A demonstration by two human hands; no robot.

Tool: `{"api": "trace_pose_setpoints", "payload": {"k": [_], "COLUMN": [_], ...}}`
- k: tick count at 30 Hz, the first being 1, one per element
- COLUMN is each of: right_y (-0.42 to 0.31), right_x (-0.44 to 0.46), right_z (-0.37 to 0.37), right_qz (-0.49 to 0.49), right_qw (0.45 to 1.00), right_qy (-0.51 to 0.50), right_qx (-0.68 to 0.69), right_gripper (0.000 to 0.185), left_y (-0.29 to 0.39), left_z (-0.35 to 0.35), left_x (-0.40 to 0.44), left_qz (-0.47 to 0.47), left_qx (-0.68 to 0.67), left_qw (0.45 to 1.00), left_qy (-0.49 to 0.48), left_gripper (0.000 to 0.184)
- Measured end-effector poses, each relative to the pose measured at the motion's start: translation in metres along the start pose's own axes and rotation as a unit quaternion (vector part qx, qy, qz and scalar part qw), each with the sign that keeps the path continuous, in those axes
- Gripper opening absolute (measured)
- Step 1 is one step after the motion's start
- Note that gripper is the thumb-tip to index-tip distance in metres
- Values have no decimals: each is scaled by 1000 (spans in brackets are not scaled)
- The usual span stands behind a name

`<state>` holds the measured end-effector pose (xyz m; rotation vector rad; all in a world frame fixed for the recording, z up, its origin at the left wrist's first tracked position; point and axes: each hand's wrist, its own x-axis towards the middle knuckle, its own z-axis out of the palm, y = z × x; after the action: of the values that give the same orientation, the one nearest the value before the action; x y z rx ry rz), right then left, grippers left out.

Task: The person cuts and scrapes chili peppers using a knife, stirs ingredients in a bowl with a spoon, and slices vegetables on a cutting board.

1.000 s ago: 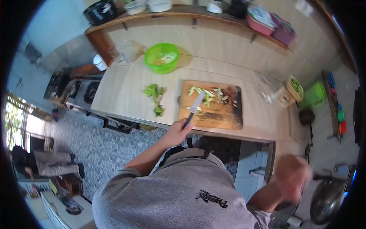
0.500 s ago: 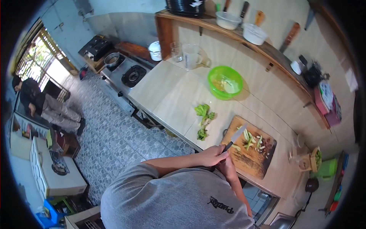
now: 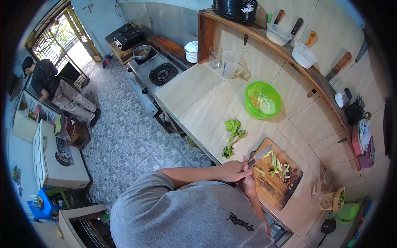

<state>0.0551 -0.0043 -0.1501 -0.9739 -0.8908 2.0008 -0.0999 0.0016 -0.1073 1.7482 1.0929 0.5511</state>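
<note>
My left hand [image 3: 235, 170] is closed around the dark handle of a kitchen knife [image 3: 262, 153]. Its blade points up and away over a wooden cutting board [image 3: 269, 194]. My right hand [image 3: 249, 187] is pressed against the left one just below the knife handle; its fingers are mostly hidden. Pale green vegetable strips [image 3: 275, 163] lie scattered on the board, beside small brownish pieces [image 3: 293, 172] at its darkened edge. Leafy green trimmings [image 3: 233, 129] rest on the counter left of the board.
Behind the board stands a green bowl [image 3: 252, 111] with pale pieces inside. A measuring jug [image 3: 228, 66], a glass [image 3: 215, 58] and a gas stove [image 3: 149, 76] are farther left. A wooden shelf [image 3: 285, 53] runs along the wall. Another person [image 3: 62, 87] stands near the doorway.
The view has shifted, so the counter and the room sit differently in the picture. Both hands stay together with the knife held over the board's near left corner.
</note>
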Motion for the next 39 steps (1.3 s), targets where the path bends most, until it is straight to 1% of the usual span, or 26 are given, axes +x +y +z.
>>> {"api": "trace_pose_setpoints", "payload": {"k": [4,7,10,12,14,17,18,20,21,22,24,27,30,33,36,39], "right_y": [4,-17,-18,-9,-7,-28,-30,-39,-39,-40,-34,-41,-31,-28,-24,-27], "right_x": [3,-14,-24,-28,-41,-64,-68,-83,-86,-90,-92,-103,-104,-109,-113,-117], "right_z": [-16,-12,-27,-60,-77,-82,-87,-93,-99,-104,-115,-118,-136,-147,-155,-157], "right_qz": [3,-12,3,25,10,-9,-16,28,31,34,4,37,32,23,19,23], "right_qw": [999,986,988,978,972,979,982,985,988,991,999,996,997,997,997,997], "right_qy": [-6,16,36,56,75,81,78,105,101,97,51,76,60,51,63,63], "right_qx": [-43,-166,-153,-197,-223,-187,-170,-135,-109,-82,-12,19,37,43,49,33], "right_gripper": [50,45,42,41,41,41,42,41,40,39,35,31,28,27,26,26], "left_y": [6,16,32,47,62,77,75,60,61,63,71,68,43,18,-4,-34], "left_z": [8,19,33,45,54,66,72,91,95,100,108,124,144,164,181,205], "left_x": [-4,-4,-3,-1,0,-1,-2,-3,-6,-9,-17,-28,-47,-67,-85,-99], "left_qz": [-18,-54,-60,-78,-97,-120,-113,-78,-60,-68,-87,-147,-148,-171,-224,-281], "left_qx": [35,83,71,93,110,131,106,51,25,18,7,31,17,3,-92,-190], "left_qw": [999,995,995,992,989,984,988,996,998,997,996,987,984,977,956,904], "left_qy": [22,21,16,30,25,-8,-10,0,6,9,17,50,98,127,167,260], "left_gripper": [66,69,71,71,73,73,67,60,57,55,53,53,53,50,54,50]}}
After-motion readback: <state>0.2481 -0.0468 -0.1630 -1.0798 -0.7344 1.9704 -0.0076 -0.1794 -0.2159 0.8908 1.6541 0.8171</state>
